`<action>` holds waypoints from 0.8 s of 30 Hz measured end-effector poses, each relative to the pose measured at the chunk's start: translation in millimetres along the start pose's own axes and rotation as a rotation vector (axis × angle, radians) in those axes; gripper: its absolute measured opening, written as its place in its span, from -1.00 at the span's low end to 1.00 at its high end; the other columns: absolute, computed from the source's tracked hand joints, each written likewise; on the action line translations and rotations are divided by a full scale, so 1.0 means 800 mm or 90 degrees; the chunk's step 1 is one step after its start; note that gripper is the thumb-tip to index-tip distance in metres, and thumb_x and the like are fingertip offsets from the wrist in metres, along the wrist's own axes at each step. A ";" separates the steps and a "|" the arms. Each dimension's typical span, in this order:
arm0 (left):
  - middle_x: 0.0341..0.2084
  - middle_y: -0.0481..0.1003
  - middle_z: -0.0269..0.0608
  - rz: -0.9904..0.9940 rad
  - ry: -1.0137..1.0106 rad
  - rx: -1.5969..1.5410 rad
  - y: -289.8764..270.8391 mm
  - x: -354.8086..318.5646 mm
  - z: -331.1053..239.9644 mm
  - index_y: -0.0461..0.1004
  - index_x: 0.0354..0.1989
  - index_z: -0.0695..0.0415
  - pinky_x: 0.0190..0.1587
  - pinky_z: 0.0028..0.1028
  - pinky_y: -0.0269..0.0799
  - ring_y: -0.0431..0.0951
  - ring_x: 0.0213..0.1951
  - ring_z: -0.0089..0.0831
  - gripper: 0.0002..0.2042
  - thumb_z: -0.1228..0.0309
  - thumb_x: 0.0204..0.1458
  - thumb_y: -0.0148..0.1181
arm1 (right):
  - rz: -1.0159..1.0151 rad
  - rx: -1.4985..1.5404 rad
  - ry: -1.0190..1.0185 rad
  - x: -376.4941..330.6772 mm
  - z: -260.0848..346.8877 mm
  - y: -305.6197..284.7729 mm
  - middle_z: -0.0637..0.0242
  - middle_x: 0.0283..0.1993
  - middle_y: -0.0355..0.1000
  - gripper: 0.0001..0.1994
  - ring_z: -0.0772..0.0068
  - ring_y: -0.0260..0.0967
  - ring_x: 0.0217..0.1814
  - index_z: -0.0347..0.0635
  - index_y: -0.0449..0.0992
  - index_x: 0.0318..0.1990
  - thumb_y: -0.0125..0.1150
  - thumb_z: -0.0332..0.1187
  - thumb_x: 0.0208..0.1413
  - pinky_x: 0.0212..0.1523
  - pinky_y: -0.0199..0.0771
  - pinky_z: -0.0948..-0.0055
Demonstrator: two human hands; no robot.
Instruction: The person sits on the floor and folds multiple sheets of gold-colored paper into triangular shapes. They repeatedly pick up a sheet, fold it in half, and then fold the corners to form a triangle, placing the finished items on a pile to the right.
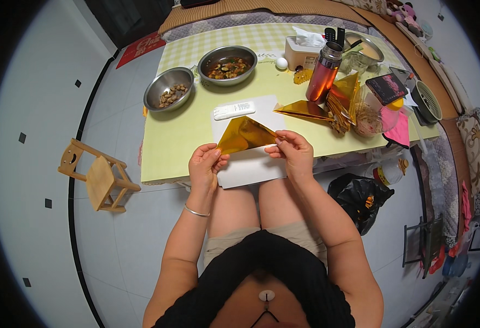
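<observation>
Between my two hands is a sheet of gold foil paper (245, 135), folded into a rough triangle with its point toward the far side. My left hand (206, 163) pinches its left corner, and my right hand (292, 152) pinches the right corner. Beneath it a white sheet (251, 167) lies on the table and hangs over the near edge. A white flat case (234, 110) rests on that sheet, just beyond the foil. To the right, a folded gold foil piece (305, 109) lies beside a stack of folded foil (342, 106).
Two metal bowls (227, 65) with food stand at the far left. A red thermos (324, 74), a tissue box (300, 53), a phone (386, 88) on a clear jar (368, 117) and a basket (428, 102) crowd the right. A wooden chair (102, 177) and black bag (360, 199) are on the floor.
</observation>
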State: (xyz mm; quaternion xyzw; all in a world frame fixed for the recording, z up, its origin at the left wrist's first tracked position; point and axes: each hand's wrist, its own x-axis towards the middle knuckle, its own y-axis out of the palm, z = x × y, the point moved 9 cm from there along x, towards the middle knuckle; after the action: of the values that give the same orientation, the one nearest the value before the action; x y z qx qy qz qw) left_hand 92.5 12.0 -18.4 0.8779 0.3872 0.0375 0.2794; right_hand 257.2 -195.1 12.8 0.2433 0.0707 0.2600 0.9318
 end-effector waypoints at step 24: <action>-0.36 0.61 -0.07 -0.014 0.012 -0.001 -0.002 -0.006 0.002 0.42 -0.06 0.30 -0.36 -0.54 0.66 0.68 -0.39 -0.36 -0.80 0.62 0.17 0.21 | 0.049 -0.009 -0.036 -0.006 0.009 0.008 0.07 -0.09 0.58 -0.76 0.38 0.62 -0.18 -0.37 0.43 0.08 0.16 -0.52 0.32 -0.17 0.70 0.54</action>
State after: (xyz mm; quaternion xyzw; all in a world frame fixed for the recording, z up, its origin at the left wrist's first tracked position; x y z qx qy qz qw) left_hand 88.5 8.6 -20.2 0.8731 0.3990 0.0428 0.2769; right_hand 252.3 -195.7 21.7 0.2462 0.0334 0.2889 0.9246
